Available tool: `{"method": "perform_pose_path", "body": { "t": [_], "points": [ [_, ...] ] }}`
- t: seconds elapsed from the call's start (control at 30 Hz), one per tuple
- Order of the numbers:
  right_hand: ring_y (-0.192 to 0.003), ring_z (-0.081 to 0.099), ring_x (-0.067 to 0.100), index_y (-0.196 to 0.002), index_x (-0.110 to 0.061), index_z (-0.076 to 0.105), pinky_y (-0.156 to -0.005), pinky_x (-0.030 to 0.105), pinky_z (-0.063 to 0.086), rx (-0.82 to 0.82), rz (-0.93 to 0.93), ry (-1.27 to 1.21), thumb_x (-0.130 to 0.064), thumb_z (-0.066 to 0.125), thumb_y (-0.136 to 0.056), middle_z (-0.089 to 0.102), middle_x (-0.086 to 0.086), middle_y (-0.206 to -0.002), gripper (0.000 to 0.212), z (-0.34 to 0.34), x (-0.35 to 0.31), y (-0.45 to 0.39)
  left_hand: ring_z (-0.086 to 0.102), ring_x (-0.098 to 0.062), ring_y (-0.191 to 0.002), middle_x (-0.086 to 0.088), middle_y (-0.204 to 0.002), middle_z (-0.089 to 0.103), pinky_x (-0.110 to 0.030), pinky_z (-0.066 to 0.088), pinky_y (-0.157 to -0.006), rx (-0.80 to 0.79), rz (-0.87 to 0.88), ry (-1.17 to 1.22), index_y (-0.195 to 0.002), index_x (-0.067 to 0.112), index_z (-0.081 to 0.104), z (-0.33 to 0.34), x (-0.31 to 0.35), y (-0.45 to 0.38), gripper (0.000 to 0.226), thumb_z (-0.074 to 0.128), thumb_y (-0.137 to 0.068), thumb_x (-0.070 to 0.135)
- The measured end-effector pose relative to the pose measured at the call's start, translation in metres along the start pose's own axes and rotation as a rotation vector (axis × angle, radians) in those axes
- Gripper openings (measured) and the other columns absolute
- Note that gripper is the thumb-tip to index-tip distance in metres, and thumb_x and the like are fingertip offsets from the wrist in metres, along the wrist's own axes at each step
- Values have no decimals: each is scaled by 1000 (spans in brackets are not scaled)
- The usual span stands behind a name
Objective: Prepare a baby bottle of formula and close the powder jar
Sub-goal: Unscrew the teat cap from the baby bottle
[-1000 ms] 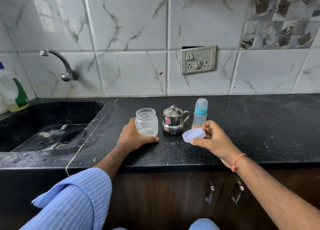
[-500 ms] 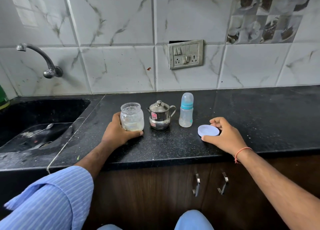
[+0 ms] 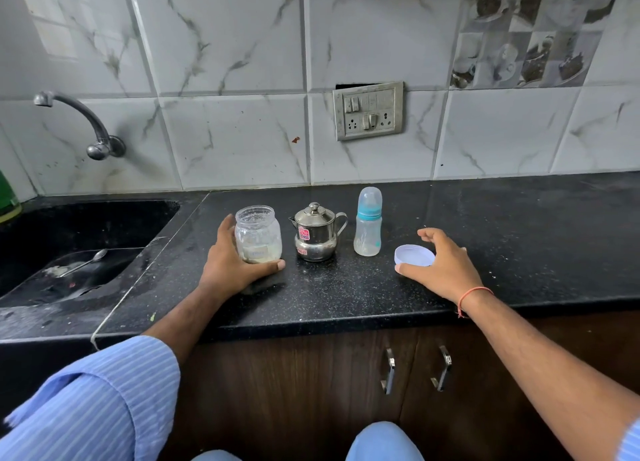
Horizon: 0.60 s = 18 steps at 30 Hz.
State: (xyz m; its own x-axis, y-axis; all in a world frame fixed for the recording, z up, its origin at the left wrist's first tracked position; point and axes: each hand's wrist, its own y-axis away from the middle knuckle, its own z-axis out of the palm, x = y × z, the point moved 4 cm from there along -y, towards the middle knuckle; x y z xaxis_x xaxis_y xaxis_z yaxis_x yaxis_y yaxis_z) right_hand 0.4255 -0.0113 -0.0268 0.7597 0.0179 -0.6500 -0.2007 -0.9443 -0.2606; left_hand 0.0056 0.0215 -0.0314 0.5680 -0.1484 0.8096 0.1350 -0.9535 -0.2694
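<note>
Glass jar (image 3: 258, 233) gripped by L hand (image 3: 230, 264); R hand (image 3: 441, 264) loose beside lid (image 3: 414, 255).

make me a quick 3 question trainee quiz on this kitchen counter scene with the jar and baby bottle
1. True or false: the clear glass powder jar has its lid on.
2. Which hand grips the jar? A) left hand B) right hand
3. Fill in: between the jar and the blue-collared plastic baby bottle stands a small steel ____.

Key
1. False: its mouth is open, and the round white plastic lid lies on the black stone counter by the right hand.
2. A
3. Pot, with a lid and handle.
</note>
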Motion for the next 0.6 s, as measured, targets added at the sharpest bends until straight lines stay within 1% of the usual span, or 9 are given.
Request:
{"method": "perform_pose_path", "body": {
  "t": [0.03, 0.07, 0.13, 0.23, 0.3, 0.37, 0.43, 0.53, 0.6],
  "points": [
    [-145, 49, 24, -149, -31, 47, -132, 56, 17, 1, -13, -8, -56, 87, -78, 53, -8, -156, 86, 1, -4, 0, 41, -24, -158, 2, -172, 44, -51, 36, -131, 24, 6, -12, -173, 29, 12, -1, 1, 1, 160, 104, -48, 69],
    [-146, 48, 23, -150, -30, 46, -132, 56, 15, 2, -27, -23, -57, 86, -80, 53, -8, -156, 85, 1, -9, -1, 32, -27, -163, 0, -176, 35, -53, 31, -133, 52, 11, -37, -174, 27, 10, -2, 3, 3, 161, 103, -50, 70],
    [-145, 50, 23, -152, -29, 46, -129, 55, 26, 10, -60, -67, -59, 84, -82, 55, -8, -156, 85, 4, -22, -8, 19, -30, -167, -1, -180, 22, -58, 24, -134, 105, 24, -111, -175, 26, 6, -3, 5, 9, 161, 97, -52, 76],
    [-146, 51, 22, -158, -26, 42, -122, 44, 38, -19, -93, -112, -52, 84, -84, 55, -7, -158, 89, 9, -46, -27, 11, -28, -168, 1, -181, 12, -63, 18, -133, 147, 31, -189, -174, 32, 2, -3, 7, 17, 153, 92, -59, 79],
    [-147, 50, 23, -163, -28, 35, -122, 44, 38, -61, -97, -126, -46, 83, -86, 54, -6, -159, 92, 12, -61, -41, 13, -27, -166, 1, -179, 15, -62, 17, -130, 213, 143, -248, -174, 32, 10, -5, 13, 25, 135, 87, -72, 77],
    [-145, 52, 23, -165, -31, 31, -121, 47, 39, -108, -83, -142, -40, 83, -86, 55, -7, -158, 95, 16, -71, -53, 22, -28, -162, 1, -174, 26, -57, 20, -127, 268, 409, -345, -171, 28, 24, -1, 24, 37, 108, 75, -86, 70],
    [-137, 59, 22, -163, -34, 33, -116, 44, 44, -134, -87, -144, -35, 84, -83, 60, -7, -152, 95, 20, -76, -60, 28, -26, -159, 4, -171, 33, -51, 22, -124, 222, 595, -425, -168, 31, 30, 7, 32, 46, 91, 66, -91, 62],
    [-118, 67, 19, -156, -37, 42, -105, 39, 52, -137, -122, -140, -30, 85, -80, 69, -5, -137, 88, 23, -79, -63, 32, -23, -155, 7, -166, 40, -46, 23, -124, 193, 627, -428, -167, 33, 34, 12, 35, 49, 81, 64, -95, 54],
    [-112, 68, 19, -155, -36, 43, -102, 38, 53, -129, -137, -136, -28, 87, -80, 70, -5, -127, 88, 21, -82, -59, 36, -22, -151, 7, -162, 45, -45, 26, -122, 199, 622, -420, -164, 32, 38, 12, 36, 50, 75, 65, -97, 50]
  ]
}}
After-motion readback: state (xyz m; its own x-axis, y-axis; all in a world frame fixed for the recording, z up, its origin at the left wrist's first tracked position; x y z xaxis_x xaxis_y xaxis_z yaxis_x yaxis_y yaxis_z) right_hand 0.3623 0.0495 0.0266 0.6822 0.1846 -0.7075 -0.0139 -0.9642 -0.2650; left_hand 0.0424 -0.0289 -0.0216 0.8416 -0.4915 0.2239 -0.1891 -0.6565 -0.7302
